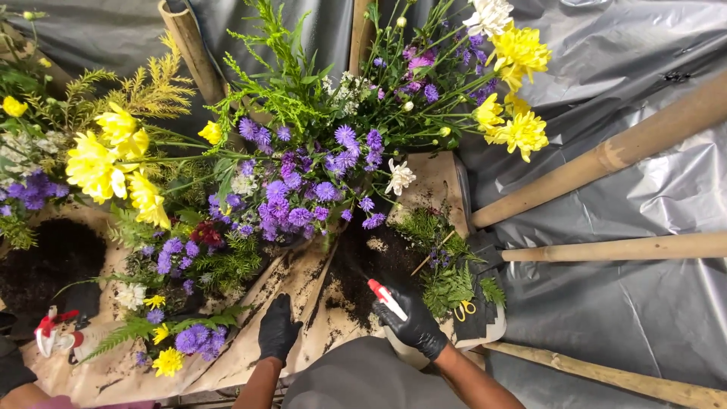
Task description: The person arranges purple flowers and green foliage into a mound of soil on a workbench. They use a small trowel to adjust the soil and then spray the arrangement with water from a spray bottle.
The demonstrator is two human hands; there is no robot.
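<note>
No packages, labels, signs or screens are showing anywhere in the scene, near or far, left or right; no printed surface is presenting itself for description.

Grey plastic sheeting [636, 303] behind and below; bamboo poles [606, 159] crossing; soil-strewn brown paper [303, 280].

Flowers [303, 182] stood far from me; the spray bottle [388, 301] lay in my right hand [415, 327], scissors [464, 309] just right.
</note>
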